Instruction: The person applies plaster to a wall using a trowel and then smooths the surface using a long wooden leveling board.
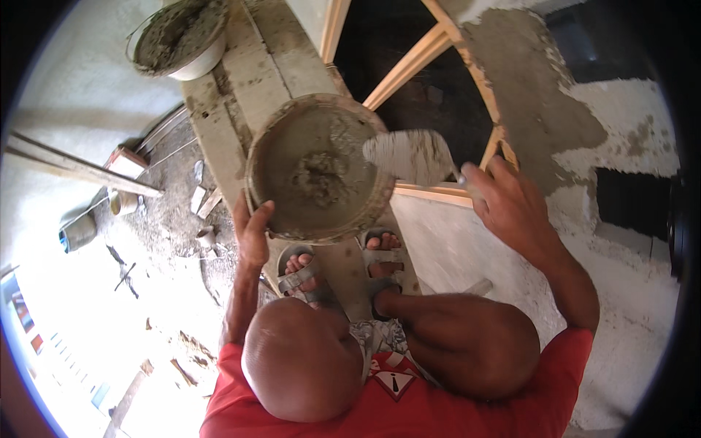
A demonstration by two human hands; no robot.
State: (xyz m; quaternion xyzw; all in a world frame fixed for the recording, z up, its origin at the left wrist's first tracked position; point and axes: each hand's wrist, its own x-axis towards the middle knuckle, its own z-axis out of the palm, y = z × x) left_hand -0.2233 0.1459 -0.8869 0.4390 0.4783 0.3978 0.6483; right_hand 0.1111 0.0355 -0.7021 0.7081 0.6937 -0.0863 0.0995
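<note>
A round basin (253, 191), its inside coated with grey mortar, stands in front of my feet. A small lump of wet mortar (321, 179) lies at its bottom. My left hand (254, 232) grips the basin's near left rim, thumb on the inside. In my right hand (505, 204) is the handle of a trowel (412, 157), fingers wrapped round it. Its blade, smeared with mortar and slightly blurred, reaches over the basin's right rim. Whether the blade touches the rim I cannot tell.
I squat in sandals on a narrow plank platform (244, 80). A white bucket of mortar (201, 64) stands at its far end. Below on the left, the ground (171, 204) holds buckets and rubble. On the right are a wooden frame (409, 66) and a partly plastered wall (526, 95).
</note>
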